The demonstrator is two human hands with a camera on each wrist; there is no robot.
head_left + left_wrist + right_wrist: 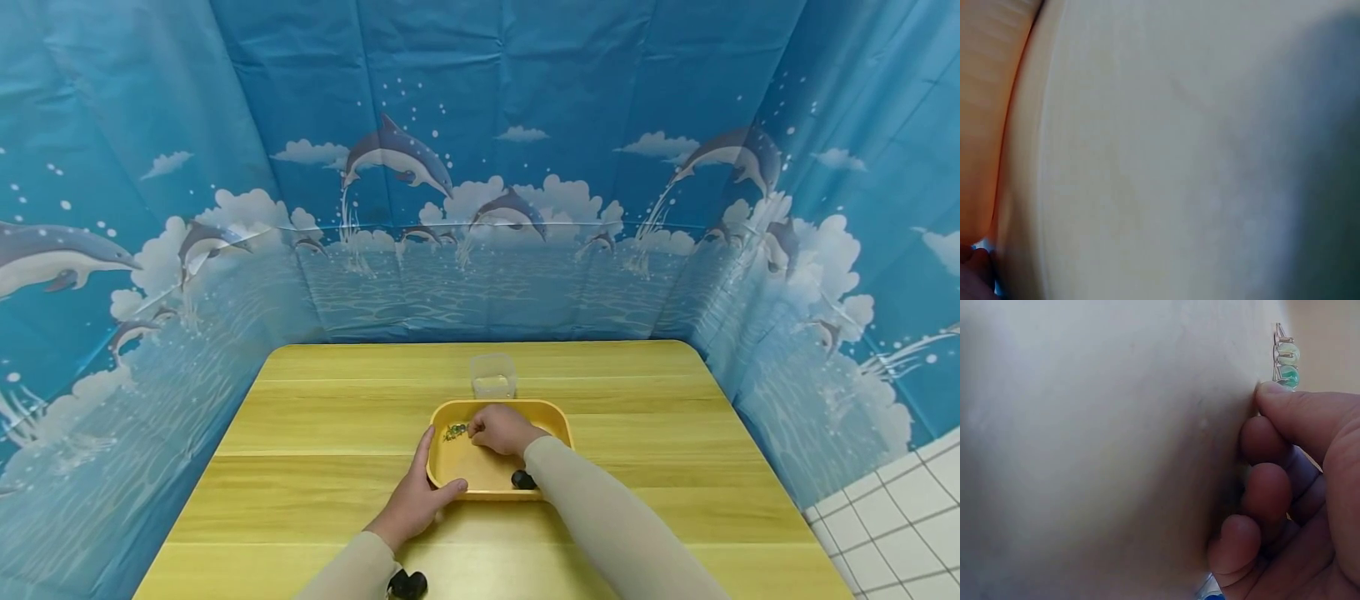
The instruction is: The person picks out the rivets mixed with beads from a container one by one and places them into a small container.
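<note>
A yellow tray [465, 475] stands on the table. My left hand [416, 500] rests against its near left corner, fingers stretched along the left side and thumb on the front rim. In the left wrist view, the tray's outer wall [988, 112] fills the left edge. Inside the tray, my right hand [506, 429] has curled fingers and thumb close together, beside a small heap of paper clips and marbles [454, 432]. The right wrist view shows wire clips [1277, 337] and a green marble [1289, 376] by the thumb tip; whatever lies between the fingertips is hidden.
Touching or just behind the tray's far rim is a clear plastic box [493, 375]. A small black object [522, 479] shows beside the right sleeve, and another [408, 585] by the left sleeve. A dolphin-printed curtain [480, 283] borders the wooden table [645, 417].
</note>
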